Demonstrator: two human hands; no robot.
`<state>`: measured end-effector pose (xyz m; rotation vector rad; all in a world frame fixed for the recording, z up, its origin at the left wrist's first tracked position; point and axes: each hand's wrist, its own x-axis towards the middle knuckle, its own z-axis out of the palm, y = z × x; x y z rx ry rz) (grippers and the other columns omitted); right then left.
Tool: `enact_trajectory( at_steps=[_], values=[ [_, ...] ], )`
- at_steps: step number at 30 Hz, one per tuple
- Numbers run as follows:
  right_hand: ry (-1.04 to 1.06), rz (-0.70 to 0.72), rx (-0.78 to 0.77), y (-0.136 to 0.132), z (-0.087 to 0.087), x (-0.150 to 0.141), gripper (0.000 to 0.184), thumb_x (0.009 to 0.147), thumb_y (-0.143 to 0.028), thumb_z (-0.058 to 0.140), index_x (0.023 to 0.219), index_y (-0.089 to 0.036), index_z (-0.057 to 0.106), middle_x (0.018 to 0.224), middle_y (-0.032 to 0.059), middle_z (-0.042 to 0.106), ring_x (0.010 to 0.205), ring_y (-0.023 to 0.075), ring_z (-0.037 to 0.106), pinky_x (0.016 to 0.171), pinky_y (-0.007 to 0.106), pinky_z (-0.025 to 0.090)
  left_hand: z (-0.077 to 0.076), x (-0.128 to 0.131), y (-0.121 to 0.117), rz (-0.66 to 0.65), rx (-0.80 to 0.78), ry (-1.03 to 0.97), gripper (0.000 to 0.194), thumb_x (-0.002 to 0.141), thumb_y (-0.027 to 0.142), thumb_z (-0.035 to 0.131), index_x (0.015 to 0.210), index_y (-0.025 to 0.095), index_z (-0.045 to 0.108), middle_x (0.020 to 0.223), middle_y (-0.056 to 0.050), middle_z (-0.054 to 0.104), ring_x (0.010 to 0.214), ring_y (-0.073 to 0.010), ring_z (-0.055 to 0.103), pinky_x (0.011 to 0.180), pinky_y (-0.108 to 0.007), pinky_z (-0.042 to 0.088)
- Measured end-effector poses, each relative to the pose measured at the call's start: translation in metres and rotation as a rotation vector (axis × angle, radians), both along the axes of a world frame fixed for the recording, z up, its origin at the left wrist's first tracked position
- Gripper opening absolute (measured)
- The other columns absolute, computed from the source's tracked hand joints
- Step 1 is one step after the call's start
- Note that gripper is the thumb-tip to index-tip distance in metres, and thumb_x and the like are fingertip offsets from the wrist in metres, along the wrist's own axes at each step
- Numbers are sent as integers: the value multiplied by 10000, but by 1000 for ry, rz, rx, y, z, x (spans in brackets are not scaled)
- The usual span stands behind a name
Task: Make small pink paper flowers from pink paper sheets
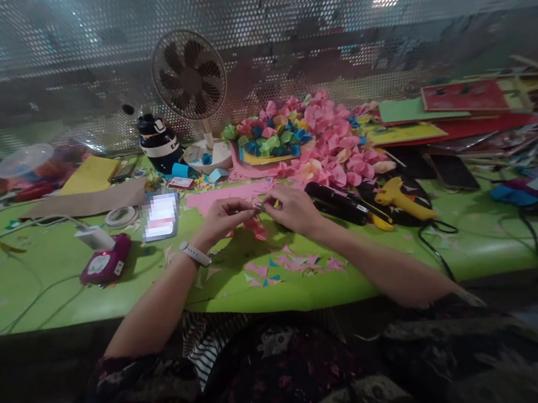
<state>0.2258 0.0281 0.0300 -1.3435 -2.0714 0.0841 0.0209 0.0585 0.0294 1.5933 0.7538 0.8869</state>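
My left hand (pixel 228 216), with a pale watch on its wrist, is closed in a pinch over the middle of the table. A piece of pink paper (pixel 255 229) shows just below its fingertips and seems to be held there. Facing it, my right hand (pixel 293 208) is also pinched closed, its fingertips almost meeting the left ones. Something small and greyish lies between the fingertips, too small to name. Behind both hands lies a flat pink paper strip (pixel 223 198). Pink and blue paper scraps (pixel 293 262) are scattered in front of them.
Pink paper petals (pixel 327 132) are heaped behind my hands, near a fan (pixel 189 75) and a dark bottle (pixel 159 144). A black stapler (pixel 337 203) and yellow glue gun (pixel 405 198) lie to the right. A phone (pixel 160 215) and corded purple device (pixel 106 261) are left.
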Motion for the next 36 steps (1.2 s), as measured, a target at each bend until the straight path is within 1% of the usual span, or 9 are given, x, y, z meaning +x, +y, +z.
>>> enact_trajectory(
  at_steps=[4,8,10,14,17,21,24,29,36],
  values=[
    [35,-11,9,2,-1,1,85,851,-194,581,812,-183,656,819,58,697,705,170,571,693,290,399,3,-1,-4,-59,-133,-28,299,679,358,816,825,126,696,736,-54,724,655,-151,689,627,-260,562],
    [165,-13,-35,0,4,-1,99,821,-212,580,824,-164,667,815,60,693,700,166,573,696,293,415,5,1,-7,35,-168,-46,302,715,355,792,862,125,661,798,-67,731,663,-168,719,582,-255,574],
    [266,49,-136,-3,8,-2,146,830,-247,561,820,-160,677,828,61,696,731,169,591,702,294,429,6,3,-8,62,-165,-66,299,722,354,786,862,126,652,837,-71,740,687,-177,734,612,-267,593],
    [443,246,-401,-8,13,-7,285,898,-389,514,821,-174,685,827,45,687,758,165,600,710,302,450,3,6,-10,12,-158,-57,303,702,333,797,860,117,655,780,-66,745,671,-176,733,654,-296,612],
    [623,296,-475,-10,9,-12,355,862,-523,591,764,-192,674,747,16,657,726,152,591,719,305,468,-1,7,-11,-14,-133,-24,251,722,296,773,853,112,663,767,-71,749,667,-160,728,672,-288,608],
    [875,256,-469,-7,2,-16,371,724,-581,743,755,-212,714,785,14,704,776,159,622,778,321,507,-2,9,-14,-20,-86,-1,206,741,274,750,835,116,658,753,-60,741,655,-142,722,660,-257,596],
    [954,230,-490,-5,1,-16,395,659,-596,791,754,-217,739,810,20,730,763,151,629,763,317,517,0,10,-16,-37,-100,-26,241,728,306,769,827,117,654,738,-51,730,640,-148,721,634,-255,596],
    [979,153,-561,-2,0,-11,450,639,-645,788,729,-207,744,766,37,731,696,138,619,629,271,477,2,9,-19,-2,-200,-80,324,700,368,810,852,124,662,776,-56,741,690,-182,740,648,-279,607],
    [1053,71,-544,-3,4,-7,499,657,-671,765,757,-183,763,663,31,684,565,119,540,522,265,419,-1,7,-19,-32,-344,-18,431,724,482,808,926,118,694,818,-97,767,671,-179,736,682,-312,615]
  ],
)
